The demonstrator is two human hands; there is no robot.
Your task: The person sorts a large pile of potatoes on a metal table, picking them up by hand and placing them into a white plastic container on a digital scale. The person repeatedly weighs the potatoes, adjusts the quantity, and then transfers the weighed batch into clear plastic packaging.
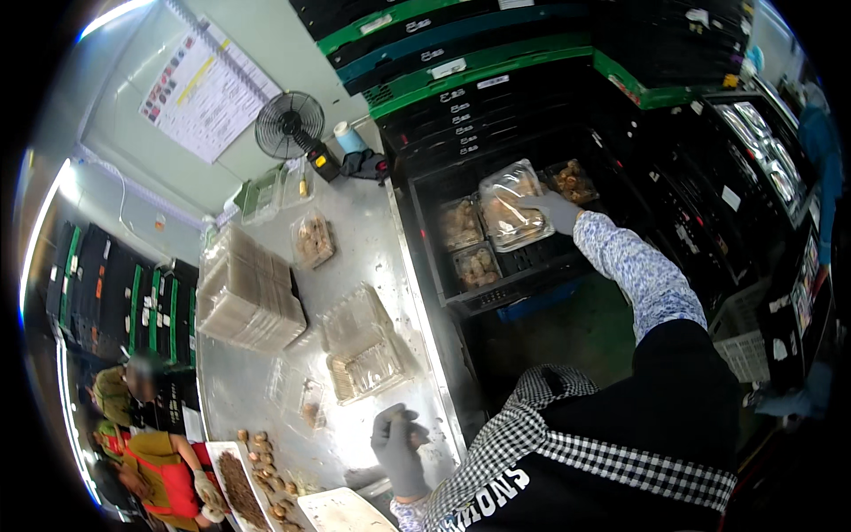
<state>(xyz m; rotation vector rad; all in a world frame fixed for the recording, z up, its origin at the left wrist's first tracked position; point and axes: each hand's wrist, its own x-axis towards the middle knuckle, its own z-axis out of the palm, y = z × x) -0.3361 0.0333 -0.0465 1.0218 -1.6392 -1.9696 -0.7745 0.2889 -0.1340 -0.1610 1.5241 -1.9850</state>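
My right hand (pixel 559 213), in a grey glove, is closed on the edge of a clear plastic clamshell (pixel 512 208) with brownish lumpy produce inside, perhaps mushrooms. It holds this pack over a black crate (pixel 474 304). Other filled packs lie in the crate: one on the left (pixel 459 223), one nearer me (pixel 476 266) and one at the far right (pixel 572 180). Above the metal table's near edge, my gloved left hand (pixel 399 450) is empty, its fingers loosely bent and thumb apart. An open, unfilled clamshell (pixel 363 344) lies beyond it on the table.
Nested clear clamshells (pixel 248 288) stand on the metal table (pixel 403 293), near a filled pack (pixel 313 239) and a small fan (pixel 290 126). Loose brown produce (pixel 263 461) lies beside a tray (pixel 238 488). Black crates (pixel 479 115) rise behind. A person (pixel 160 470) works at far left.
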